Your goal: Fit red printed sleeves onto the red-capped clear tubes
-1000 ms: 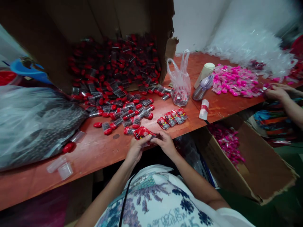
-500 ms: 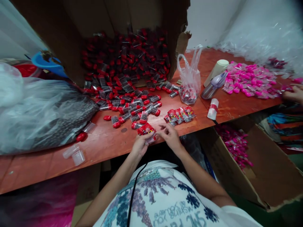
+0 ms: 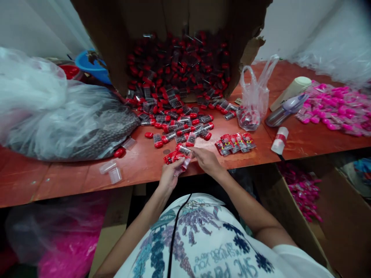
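My left hand (image 3: 170, 174), at the table's front edge, is closed on a red printed packet (image 3: 171, 156) with a clear lower part. Thumb and fingers pinch the packet, which is tilted. My right hand (image 3: 206, 160) reaches in from the right, its fingertips closed at the clear end of a small red-capped container (image 3: 183, 150) with dark contents. That container is just above the packet; whether it is lifted off the table is hard to tell. A loose pile of similar containers (image 3: 179, 127) spreads behind both hands. To the right of my right hand is a row of red packets (image 3: 235, 143).
A large cardboard box (image 3: 107, 42) spills red-capped containers. At left sit a plastic bag of dark beads (image 3: 87, 127) and empty clear containers (image 3: 115, 175). A small plastic bag (image 3: 252, 100), a bottle (image 3: 285, 110), a white roll (image 3: 279, 140) and pink items (image 3: 337, 104) are at right.
The view has swung left, so everything appears further right. My right hand has moved onto a red-capped container beside the packet. A person's hand at the far right is out of view.
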### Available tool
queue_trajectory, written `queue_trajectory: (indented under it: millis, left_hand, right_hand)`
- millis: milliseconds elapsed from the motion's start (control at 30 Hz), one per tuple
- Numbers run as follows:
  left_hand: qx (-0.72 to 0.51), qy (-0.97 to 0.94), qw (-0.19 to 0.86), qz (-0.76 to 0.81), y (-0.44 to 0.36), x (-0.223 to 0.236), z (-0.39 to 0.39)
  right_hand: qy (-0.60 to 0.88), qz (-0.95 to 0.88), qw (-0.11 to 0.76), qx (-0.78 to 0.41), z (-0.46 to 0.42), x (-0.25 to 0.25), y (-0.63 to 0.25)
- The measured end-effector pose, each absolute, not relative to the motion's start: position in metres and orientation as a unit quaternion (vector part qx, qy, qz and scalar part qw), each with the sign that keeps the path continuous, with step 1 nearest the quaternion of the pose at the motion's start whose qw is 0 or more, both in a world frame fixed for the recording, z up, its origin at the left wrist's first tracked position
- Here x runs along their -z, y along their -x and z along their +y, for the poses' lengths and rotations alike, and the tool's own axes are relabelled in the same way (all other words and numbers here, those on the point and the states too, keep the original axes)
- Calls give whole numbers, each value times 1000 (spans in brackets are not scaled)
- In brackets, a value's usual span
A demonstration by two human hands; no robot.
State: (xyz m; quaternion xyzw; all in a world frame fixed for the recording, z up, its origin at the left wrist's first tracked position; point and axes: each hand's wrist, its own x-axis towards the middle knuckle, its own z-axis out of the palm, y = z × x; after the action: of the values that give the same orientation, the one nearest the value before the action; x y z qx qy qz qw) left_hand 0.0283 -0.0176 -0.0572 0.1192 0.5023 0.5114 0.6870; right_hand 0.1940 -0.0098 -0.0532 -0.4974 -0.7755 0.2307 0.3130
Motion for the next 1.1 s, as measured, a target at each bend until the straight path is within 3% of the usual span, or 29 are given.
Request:
queue_trajectory:
  millis: [133, 267, 367, 500, 600, 767, 1100]
  left_hand:
    - [-517, -53, 697, 494, -16, 57, -13]
    - [-508, 20, 721, 471, -10, 47, -8]
    - [-502, 42, 736, 453, -10, 43, -5]
    - [-503, 33, 740, 446, -16, 47, 0]
    - [-502, 15, 743, 441, -26, 53, 3]
    - [-497, -55, 742, 447, -43, 52, 1]
    - [-555, -175, 677, 451, -50, 41, -7]
  right_hand:
    - [527, -813, 234, -79, 27, 61, -200]
    - [510, -836, 198, -33, 40, 71, -209]
    - [533, -806, 240, -92, 20, 67, -208]
    - [535, -688, 376, -314, -26, 56, -195]
    - [524, -616, 423, -408, -48, 52, -184]
    - [545, -584, 447, -402, -51, 52, -183]
    - [544, -630, 415, -368, -52, 51, -195]
